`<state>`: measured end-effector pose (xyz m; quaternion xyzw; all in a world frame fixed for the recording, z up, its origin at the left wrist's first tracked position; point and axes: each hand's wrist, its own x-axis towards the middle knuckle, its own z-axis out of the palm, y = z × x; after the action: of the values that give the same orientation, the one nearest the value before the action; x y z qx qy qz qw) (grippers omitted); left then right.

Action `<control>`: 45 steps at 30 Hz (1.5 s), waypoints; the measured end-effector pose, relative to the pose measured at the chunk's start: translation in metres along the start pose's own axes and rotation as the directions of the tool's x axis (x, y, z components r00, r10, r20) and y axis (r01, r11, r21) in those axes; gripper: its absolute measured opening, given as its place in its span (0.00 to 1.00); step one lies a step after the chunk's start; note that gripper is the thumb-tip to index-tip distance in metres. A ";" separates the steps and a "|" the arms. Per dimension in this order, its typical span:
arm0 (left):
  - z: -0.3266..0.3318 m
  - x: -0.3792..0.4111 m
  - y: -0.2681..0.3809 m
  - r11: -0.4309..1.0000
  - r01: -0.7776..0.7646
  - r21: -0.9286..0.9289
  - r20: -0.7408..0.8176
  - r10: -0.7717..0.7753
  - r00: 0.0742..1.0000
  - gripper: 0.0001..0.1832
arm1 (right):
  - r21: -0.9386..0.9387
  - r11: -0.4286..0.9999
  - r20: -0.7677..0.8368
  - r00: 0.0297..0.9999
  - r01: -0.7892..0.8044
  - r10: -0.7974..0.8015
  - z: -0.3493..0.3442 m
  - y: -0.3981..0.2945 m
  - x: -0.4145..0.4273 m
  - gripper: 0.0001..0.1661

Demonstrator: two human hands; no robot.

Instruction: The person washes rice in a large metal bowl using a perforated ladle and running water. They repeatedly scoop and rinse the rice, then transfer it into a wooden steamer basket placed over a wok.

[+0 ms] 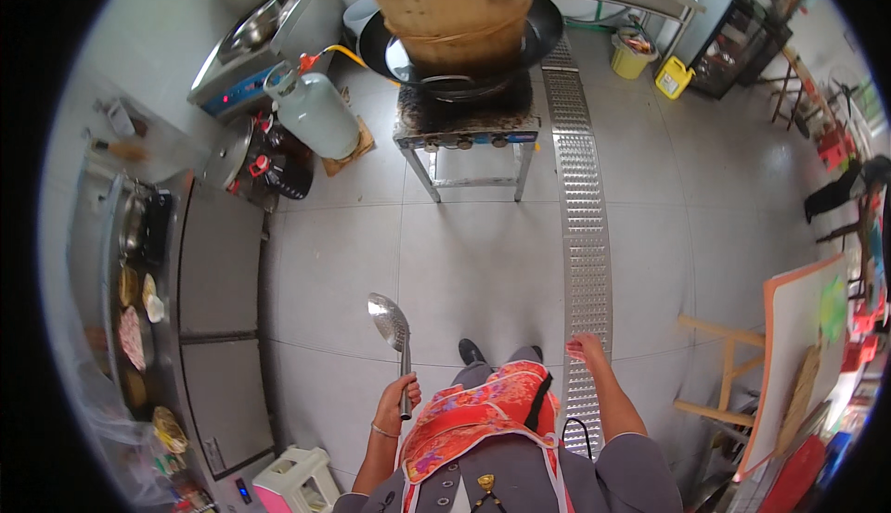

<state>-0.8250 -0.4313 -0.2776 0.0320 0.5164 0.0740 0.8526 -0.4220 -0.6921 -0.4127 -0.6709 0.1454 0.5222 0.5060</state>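
Observation:
My left hand (pixel 401 399) grips the handle of a perforated metal skimmer ladle (pixel 391 318), its bowl pointing away from me above the tiled floor. My right hand (pixel 586 347) hangs over the metal drain grate with its fingers loosely curled and nothing visible in it. Ahead stands a gas stove (pixel 466 120) on a metal frame. A large black wok (pixel 546 26) rests on it, and a tall wooden steamer barrel (pixel 456 19) sits inside the wok. The top of the barrel is cut off by the picture's edge.
A metal prep counter (pixel 219 262) with food lines my left; a plastic stool (pixel 299 478) stands beside it. A gas cylinder (pixel 317 113) and dark liquid jugs (pixel 289 172) are front left. A drain grate (pixel 585 214) runs rightward of the stove. A board-topped table (pixel 800 367) and wooden stool (pixel 727 370) stand right.

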 end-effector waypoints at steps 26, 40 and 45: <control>0.460 0.115 -0.233 -0.632 -0.543 0.554 0.683 -0.028 0.730 0.19 | 0.582 0.739 0.095 0.873 0.341 -0.478 -0.150 -0.167 -0.110 0.18; 0.730 0.278 -0.285 -0.520 -0.774 0.360 0.708 -0.388 0.590 0.20 | 0.757 0.325 -0.478 0.820 0.566 -0.314 -0.364 -0.383 0.038 0.12; 0.815 0.339 -0.269 -0.326 -0.804 0.497 0.734 -0.336 0.590 0.26 | 0.742 0.374 -0.525 0.829 0.556 -0.192 -0.459 -0.455 0.083 0.12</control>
<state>0.0759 -0.6254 -0.2306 0.8343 -0.0353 -0.1538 0.5283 0.1959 -0.8433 -0.2694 -0.4122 0.3191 0.1116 0.8461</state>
